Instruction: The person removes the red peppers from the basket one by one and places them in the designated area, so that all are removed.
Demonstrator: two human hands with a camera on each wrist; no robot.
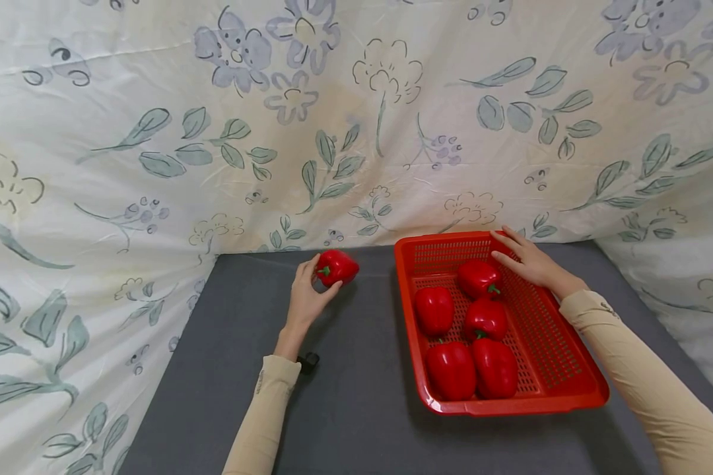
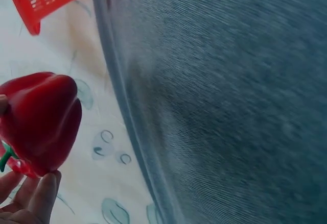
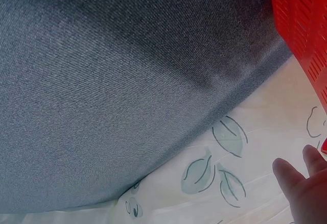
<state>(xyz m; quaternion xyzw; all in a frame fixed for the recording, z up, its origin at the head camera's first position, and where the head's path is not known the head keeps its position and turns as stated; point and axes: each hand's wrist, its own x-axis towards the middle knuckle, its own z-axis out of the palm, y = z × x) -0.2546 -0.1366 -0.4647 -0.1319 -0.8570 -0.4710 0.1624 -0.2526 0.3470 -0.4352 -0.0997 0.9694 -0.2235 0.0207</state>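
My left hand [image 1: 307, 295] holds a shiny red bell pepper [image 1: 337, 266] by its sides between thumb and fingers, over the far part of the grey table. Its green stem points left and toward me in the head view; the left wrist view shows the same pepper [image 2: 43, 124] with fingertips at its stem end. My right hand [image 1: 535, 264] lies at the far right corner of the red plastic basket [image 1: 412, 343], its fingers spread out along the rim. Several more red peppers, such as one near the front [image 1: 451, 371], lie inside the basket toward its left and middle.
A dark grey cloth [image 1: 350, 409] covers the table. Floral fabric [image 1: 333, 165] hangs behind it and along both sides. On my left wrist is a small black device [image 1: 309, 362]. The basket's raised, slotted walls stand right of the table's middle.
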